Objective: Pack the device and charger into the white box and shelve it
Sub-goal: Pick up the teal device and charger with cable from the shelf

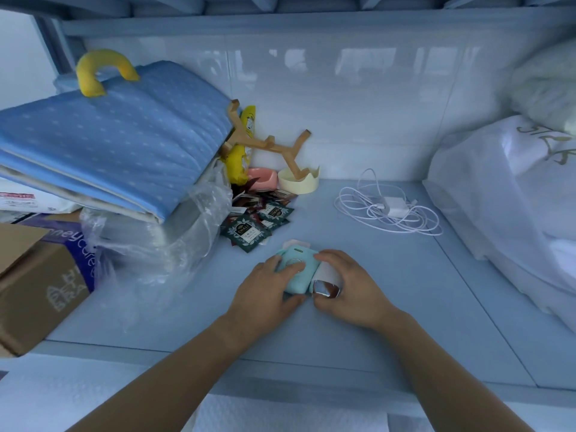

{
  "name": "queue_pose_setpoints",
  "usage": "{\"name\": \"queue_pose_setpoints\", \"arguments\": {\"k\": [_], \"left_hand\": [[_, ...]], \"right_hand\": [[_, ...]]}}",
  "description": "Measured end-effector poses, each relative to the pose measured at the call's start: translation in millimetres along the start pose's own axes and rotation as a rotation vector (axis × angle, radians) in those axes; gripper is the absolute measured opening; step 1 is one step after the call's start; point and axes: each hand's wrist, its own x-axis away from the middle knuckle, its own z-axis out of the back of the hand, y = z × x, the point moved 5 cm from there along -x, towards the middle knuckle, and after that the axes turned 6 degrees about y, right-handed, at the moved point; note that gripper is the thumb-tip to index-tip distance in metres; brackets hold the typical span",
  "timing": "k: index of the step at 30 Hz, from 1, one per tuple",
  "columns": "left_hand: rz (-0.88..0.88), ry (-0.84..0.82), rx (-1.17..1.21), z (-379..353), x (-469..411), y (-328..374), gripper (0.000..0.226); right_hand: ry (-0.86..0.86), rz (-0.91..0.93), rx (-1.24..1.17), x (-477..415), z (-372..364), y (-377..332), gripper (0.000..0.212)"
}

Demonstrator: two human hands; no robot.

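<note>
On the near middle of the pale blue shelf (389,307) sits the mint-green device (296,272), and both hands are wrapped around it. The left hand (268,291) clamps the left side with fingers curled over the top, probably just to keep it from sliding. The right hand (346,288) grips the right end, where something white pokes out under the fingers. That's likely the white box (330,271), with the device being eased into it, but so little of it shows that it's a guess. A small white flap also peeks out just behind the device, maybe the box lid. There's a shiny silvery bit by the right thumb too, can't tell what it is.

The charger (394,205) lies further back and to the right, well apart from the hands, its white cable in a loose tangle, so it isn't packed yet.

Left of the hands, near the device, is a scatter of dark tea sachets (249,230), and beyond them a crumpled plastic bag (149,244) under a folded blue blanket (115,135). A cardboard box (37,282) is cut off at the left edge, and a white bundle (505,194) fills the right side.
</note>
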Motion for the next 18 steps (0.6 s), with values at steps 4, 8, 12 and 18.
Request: {"name": "queue_pose_setpoints", "arguments": {"k": [4, 8, 12, 18], "left_hand": [[-0.088, -0.036, 0.03, -1.1, -2.7, 10.7, 0.051], [-0.188, -0.07, 0.066, -4.9, -6.9, 27.1, 0.05], [-0.258, -0.121, 0.123, -10.0, -9.5, 41.0, 0.052], [-0.273, -0.124, 0.039, -6.4, -12.6, 34.4, 0.055]], "right_hand": [[-0.008, -0.029, 0.036, 6.2, 4.2, 4.6, 0.064], [0.031, 0.005, 0.093, 9.9, 14.6, 8.4, 0.065], [0.039, -0.03, 0.212, 14.9, 24.6, 19.1, 0.07], [0.015, -0.035, 0.212, 17.2, 31.6, 27.4, 0.063]]}}
